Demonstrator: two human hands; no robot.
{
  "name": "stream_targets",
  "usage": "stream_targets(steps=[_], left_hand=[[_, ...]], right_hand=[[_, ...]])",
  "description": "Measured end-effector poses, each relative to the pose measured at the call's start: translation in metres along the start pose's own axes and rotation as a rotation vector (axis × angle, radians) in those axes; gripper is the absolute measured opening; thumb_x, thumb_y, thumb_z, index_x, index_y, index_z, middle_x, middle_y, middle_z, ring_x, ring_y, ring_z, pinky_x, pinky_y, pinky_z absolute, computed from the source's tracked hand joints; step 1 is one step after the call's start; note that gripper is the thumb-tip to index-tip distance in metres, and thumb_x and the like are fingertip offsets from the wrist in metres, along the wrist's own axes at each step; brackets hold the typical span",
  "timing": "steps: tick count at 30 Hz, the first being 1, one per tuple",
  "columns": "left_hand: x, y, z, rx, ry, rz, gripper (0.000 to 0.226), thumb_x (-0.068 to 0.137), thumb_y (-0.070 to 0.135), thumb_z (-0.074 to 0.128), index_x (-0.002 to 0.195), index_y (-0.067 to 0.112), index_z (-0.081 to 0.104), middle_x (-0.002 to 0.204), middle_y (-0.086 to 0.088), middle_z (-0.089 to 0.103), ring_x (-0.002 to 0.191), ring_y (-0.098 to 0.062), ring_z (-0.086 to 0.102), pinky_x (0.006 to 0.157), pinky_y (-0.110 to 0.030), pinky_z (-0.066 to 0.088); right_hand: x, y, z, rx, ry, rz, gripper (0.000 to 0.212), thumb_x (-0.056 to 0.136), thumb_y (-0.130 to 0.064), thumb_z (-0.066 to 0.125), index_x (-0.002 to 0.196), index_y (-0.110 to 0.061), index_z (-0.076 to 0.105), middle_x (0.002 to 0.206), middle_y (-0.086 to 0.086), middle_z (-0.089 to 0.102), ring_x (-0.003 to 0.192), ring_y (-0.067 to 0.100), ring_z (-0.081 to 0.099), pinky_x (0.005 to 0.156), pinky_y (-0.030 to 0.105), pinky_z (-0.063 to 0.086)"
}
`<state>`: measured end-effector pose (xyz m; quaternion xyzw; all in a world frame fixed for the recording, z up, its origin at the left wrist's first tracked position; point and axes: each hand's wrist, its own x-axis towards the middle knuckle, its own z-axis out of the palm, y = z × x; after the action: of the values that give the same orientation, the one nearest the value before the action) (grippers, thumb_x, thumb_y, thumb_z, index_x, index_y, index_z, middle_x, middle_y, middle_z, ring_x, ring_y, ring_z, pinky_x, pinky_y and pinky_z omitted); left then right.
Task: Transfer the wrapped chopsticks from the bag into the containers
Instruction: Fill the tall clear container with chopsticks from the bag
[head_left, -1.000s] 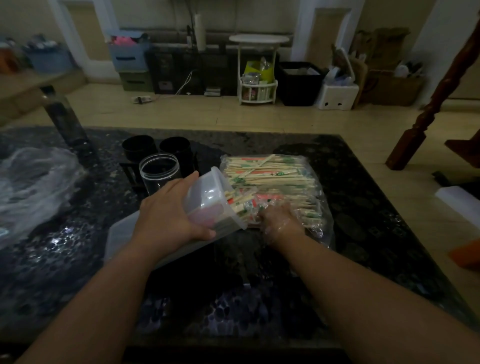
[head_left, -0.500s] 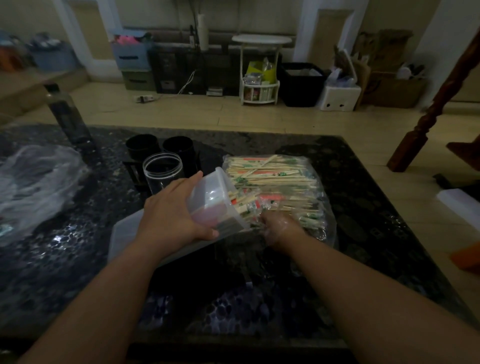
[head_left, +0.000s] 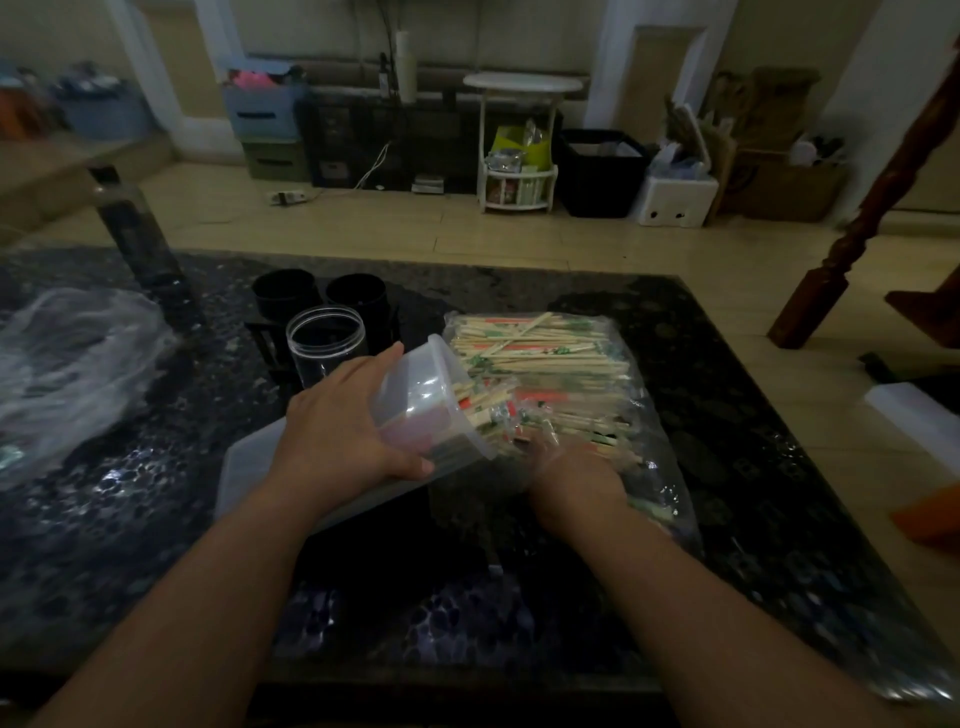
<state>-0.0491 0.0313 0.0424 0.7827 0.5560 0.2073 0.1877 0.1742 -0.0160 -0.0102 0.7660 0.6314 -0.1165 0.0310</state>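
A clear plastic bag full of wrapped chopsticks lies on the dark table. My left hand grips a translucent tub, tilted on its side with its mouth against the bag's opening. Several chopsticks poke into the tub's mouth. My right hand is inside the bag under the plastic film, its fingers among the chopsticks near the tub's mouth; whether it holds any I cannot tell.
A clear round jar and two black cups stand behind my left hand. A translucent lid lies flat under the tub. Crumpled plastic sits at the table's left. The table ends close on the right.
The tub has tipped slightly further toward the bag. My right hand has stayed in the bag, shifting a little among the chopsticks.
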Motion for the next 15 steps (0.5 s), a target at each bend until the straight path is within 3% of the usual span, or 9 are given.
stream_targets(steps=[3,7,13,15], left_hand=[[-0.001,0.002,-0.001,0.003,-0.007,0.005,0.130,0.032,0.061,0.075,0.150,0.040,0.025,0.148,0.006,0.039,0.134,-0.017,0.037,0.109,-0.044,0.032],[-0.004,0.007,-0.002,0.060,-0.058,0.019,0.135,0.043,0.047,0.092,0.153,0.039,0.013,0.150,0.002,0.033,0.137,-0.020,0.032,0.111,-0.043,0.028],[-0.003,0.007,-0.001,0.140,-0.078,0.007,0.137,0.046,0.045,0.091,0.155,0.030,0.010,0.152,0.001,0.027,0.137,-0.020,0.028,0.109,-0.039,0.025],[-0.004,0.007,-0.002,0.146,-0.080,-0.006,0.137,0.044,0.048,0.091,0.155,0.029,0.012,0.152,0.001,0.027,0.137,-0.021,0.028,0.109,-0.038,0.025]], right_hand=[[-0.011,0.004,0.002,0.017,-0.052,0.016,0.048,0.093,-0.024,0.047,0.141,-0.018,0.045,0.129,0.015,0.060,0.111,0.031,0.062,0.087,0.041,0.051],[-0.028,0.012,-0.007,0.015,-0.078,0.012,0.038,0.092,-0.035,0.051,0.124,-0.017,0.061,0.121,0.013,0.063,0.107,0.030,0.063,0.085,0.038,0.050],[-0.058,0.034,-0.039,-0.025,-0.192,-0.061,0.032,0.086,-0.052,0.059,0.098,-0.023,0.065,0.112,0.007,0.066,0.099,0.025,0.062,0.075,0.027,0.044],[-0.063,0.036,-0.052,-0.064,-0.144,-0.078,0.032,0.082,-0.050,0.060,0.095,-0.021,0.066,0.106,0.006,0.068,0.095,0.025,0.063,0.072,0.027,0.045]])
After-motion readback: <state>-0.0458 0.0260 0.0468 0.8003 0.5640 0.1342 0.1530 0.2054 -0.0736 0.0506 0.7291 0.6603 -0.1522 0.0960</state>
